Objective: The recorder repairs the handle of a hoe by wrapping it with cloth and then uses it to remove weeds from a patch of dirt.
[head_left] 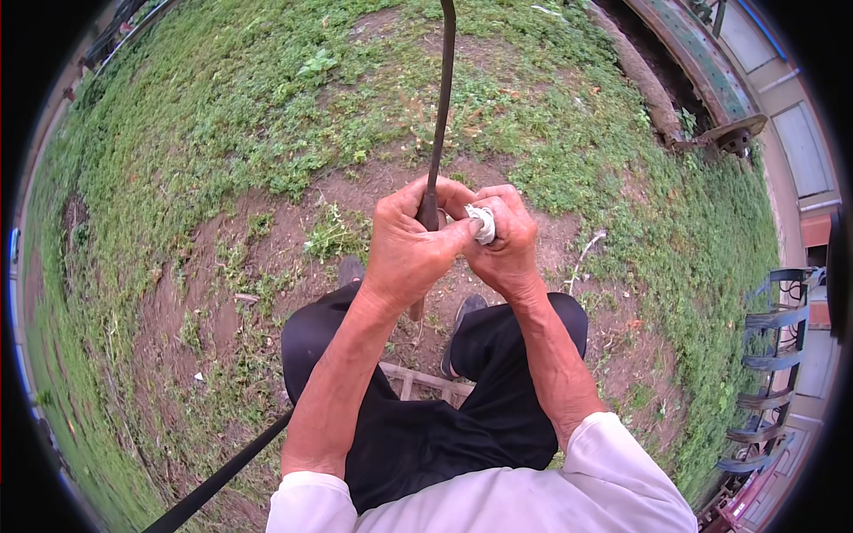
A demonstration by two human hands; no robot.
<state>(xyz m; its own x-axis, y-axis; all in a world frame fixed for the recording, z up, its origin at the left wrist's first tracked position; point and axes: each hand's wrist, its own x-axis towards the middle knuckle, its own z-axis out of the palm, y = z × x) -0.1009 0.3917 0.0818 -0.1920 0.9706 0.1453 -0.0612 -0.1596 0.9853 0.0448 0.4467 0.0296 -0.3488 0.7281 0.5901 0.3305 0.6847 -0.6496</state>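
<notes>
Hands meet over bare ground: left hand (404, 249) has closed grip on a dark rod (439, 115), right hand (508, 242) grips a white rag (482, 222) just beside it.

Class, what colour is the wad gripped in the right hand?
White, seen in the head view: the wad in the right hand.

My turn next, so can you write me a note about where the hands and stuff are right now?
Left hand: closed around the long dark rod, which runs up and away over the grass.
Right hand: closed on a white rag, pressed against the left hand by the rod.
Rod's lower end pokes out below the hands, above the bare soil.
Done: both grips set.
Left: cannot tell from this view.
</notes>
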